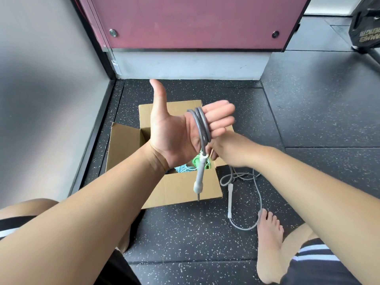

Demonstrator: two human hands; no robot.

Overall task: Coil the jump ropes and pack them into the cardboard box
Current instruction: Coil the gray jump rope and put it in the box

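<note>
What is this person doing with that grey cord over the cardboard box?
A person is coiling a grey jump rope: several loops lie round the fingers of the open left hand, held above the cardboard box, with one handle dangling below. The right hand is mostly hidden behind the left, so its grip is unclear. The rest of the rope and its second handle lie loose on the floor beside the box. Green and blue ropes are in the box.

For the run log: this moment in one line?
step: coiling | left hand: grey rope looped round fingers | right hand: grip hidden | cardboard box: open, coloured ropes inside
</note>
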